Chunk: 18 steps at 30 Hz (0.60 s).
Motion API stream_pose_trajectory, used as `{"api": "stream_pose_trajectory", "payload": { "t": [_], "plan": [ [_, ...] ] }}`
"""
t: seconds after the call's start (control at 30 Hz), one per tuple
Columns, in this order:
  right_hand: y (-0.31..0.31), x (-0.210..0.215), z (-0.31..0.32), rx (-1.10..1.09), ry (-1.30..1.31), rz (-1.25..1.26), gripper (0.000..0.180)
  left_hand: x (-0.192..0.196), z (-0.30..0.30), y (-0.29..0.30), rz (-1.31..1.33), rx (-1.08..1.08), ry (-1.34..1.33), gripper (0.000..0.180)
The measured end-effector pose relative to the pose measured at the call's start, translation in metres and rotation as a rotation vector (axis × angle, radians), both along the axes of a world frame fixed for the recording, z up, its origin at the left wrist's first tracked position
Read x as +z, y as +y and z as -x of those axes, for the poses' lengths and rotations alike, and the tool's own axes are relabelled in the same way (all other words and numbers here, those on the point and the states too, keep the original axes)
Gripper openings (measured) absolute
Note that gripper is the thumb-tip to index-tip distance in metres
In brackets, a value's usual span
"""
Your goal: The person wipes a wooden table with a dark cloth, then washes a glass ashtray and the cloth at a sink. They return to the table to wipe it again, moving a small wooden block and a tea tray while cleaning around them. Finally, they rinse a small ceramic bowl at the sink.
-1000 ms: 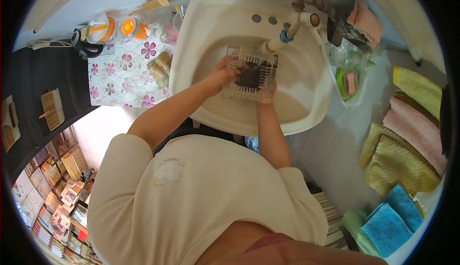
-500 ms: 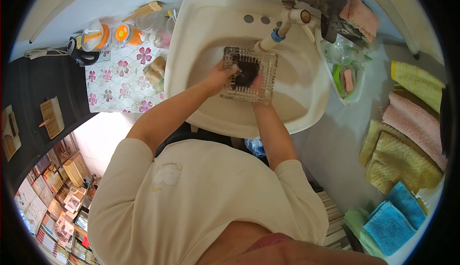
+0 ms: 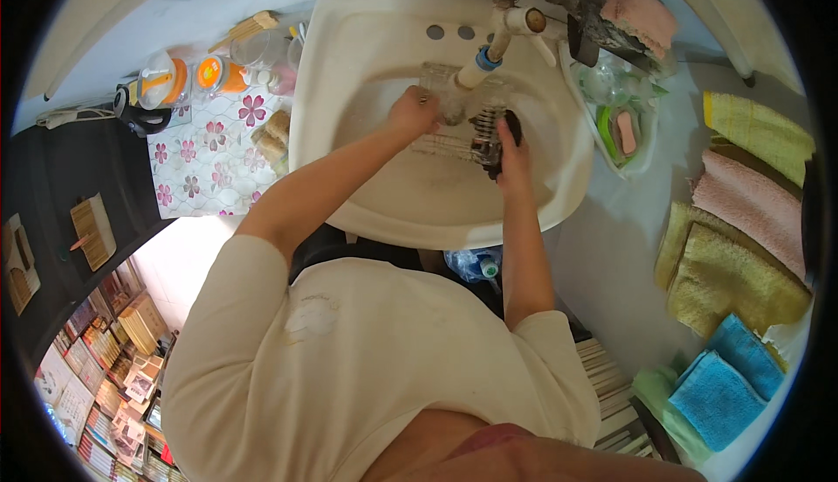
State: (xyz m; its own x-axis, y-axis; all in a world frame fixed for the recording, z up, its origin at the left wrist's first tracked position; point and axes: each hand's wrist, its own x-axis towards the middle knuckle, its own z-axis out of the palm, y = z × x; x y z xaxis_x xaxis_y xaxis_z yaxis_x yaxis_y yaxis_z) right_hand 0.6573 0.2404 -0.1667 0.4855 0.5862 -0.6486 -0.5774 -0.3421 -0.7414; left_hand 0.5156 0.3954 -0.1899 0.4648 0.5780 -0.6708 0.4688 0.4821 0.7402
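A clear tray is noted under the tap, between the sink's side edges. At its right, a dark piece is gripped by the right hand; the left hand is curled, its hold unconfirmed.

No words or numbers can be read. Nearer the wearer than the left grip, a small curved line of lettering sits above the pale motif on the cream shirt, too fine to make out. Far down-left of that grip, pale sheets carry blurred marks.
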Motion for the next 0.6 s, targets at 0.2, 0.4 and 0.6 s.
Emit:
{"api": "stream_pose_trajectory", "payload": {
  "t": [0.2,0.4,0.6],
  "plan": [
    [0.03,-0.043,0.023,0.141,-0.511,0.149,0.045,0.014,0.042,0.011,-0.719,-0.137,0.215,0.029],
    [0.028,0.045,-0.023,0.191,-0.997,0.053,0.055,0.012,0.046,0.02,0.237,0.026,-0.158,0.024],
    [0.056,0.142,-0.03,0.318,-1.255,0.015,0.055,0.002,0.02,-0.014,0.217,0.047,-0.18,0.025]
  ]
}}
